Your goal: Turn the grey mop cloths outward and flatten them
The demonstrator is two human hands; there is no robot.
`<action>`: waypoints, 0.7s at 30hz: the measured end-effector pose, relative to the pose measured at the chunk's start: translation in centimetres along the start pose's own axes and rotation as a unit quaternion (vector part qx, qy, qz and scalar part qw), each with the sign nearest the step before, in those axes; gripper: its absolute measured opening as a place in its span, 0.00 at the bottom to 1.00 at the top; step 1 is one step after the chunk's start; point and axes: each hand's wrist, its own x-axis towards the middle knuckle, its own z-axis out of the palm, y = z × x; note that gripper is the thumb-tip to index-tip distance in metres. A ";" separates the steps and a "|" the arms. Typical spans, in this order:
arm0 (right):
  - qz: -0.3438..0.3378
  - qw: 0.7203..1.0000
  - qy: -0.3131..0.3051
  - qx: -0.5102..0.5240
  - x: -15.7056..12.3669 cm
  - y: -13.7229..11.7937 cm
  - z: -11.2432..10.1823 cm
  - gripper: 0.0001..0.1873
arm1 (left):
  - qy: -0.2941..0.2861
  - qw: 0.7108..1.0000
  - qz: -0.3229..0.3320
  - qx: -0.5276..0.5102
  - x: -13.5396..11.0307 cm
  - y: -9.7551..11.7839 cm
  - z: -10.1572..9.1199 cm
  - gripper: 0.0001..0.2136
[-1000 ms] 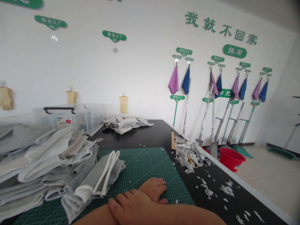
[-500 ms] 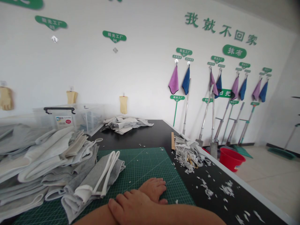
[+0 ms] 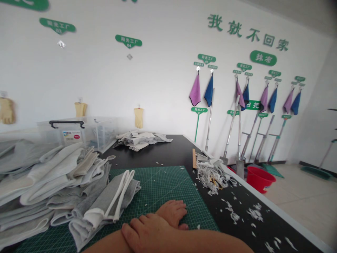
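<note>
My forearms cross at the near edge of the green cutting mat (image 3: 158,179). My left hand (image 3: 172,212) lies palm down on the mat, fingers stretched to the right and holding nothing. Across my left wrist rests my right hand (image 3: 149,228), its fingers laid loosely over it and nothing in its grasp. Left of both hands is a folded grey cloth piece (image 3: 105,207) with white edging. Beside it rises a large heap of grey and white cloth pieces (image 3: 55,172), which hides part of the mat.
A pile of white scraps (image 3: 213,172) lies on the black table (image 3: 181,147) by a wooden strip (image 3: 194,158). Farther back are more cloth pieces (image 3: 143,138) and a clear plastic box (image 3: 105,135). A red bucket (image 3: 260,179) stands on the floor at right.
</note>
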 end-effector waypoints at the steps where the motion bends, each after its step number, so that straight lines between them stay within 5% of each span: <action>1: 0.000 1.000 -0.001 0.000 0.0 0.0 0.0 0.24 | 0.000 1.000 -0.001 -0.001 0.0 0.0 0.0 0.22; 21: 0.001 1.000 -0.005 -0.001 0.0 0.0 0.0 0.24 | -0.011 1.000 -0.010 -0.005 0.0 0.3 -0.4 0.23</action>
